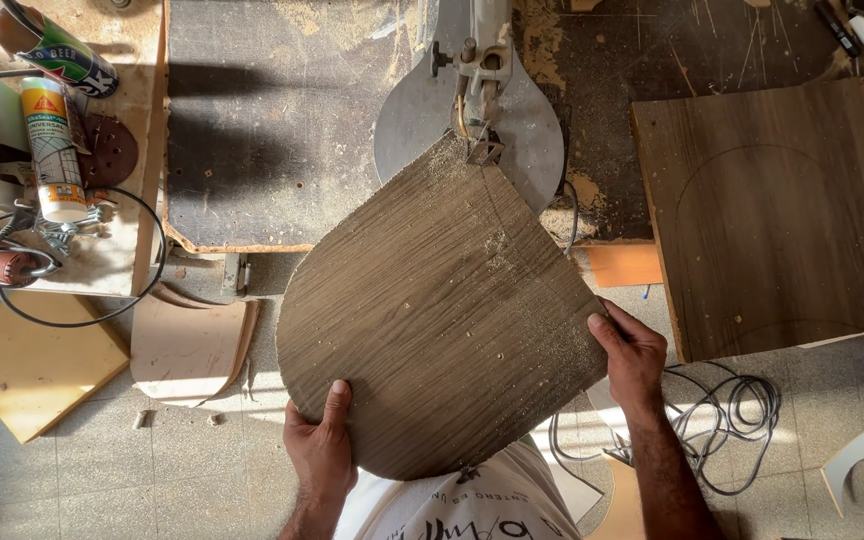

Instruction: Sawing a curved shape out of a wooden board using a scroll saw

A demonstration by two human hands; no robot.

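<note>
Sawdust covers the workbench (282, 130) where the saw (472, 100) stands, offcuts and a cable (732, 420) lying on the tiled floor below. My left hand (320, 450) clamps the near rounded edge of the panel (432, 320), thumb on top; my right hand (634, 358) grips its right edge. The panel's far corner sits at the blade. A second board (772, 220) lies to the right, a sealant tube (52, 150) well to the left.
</note>
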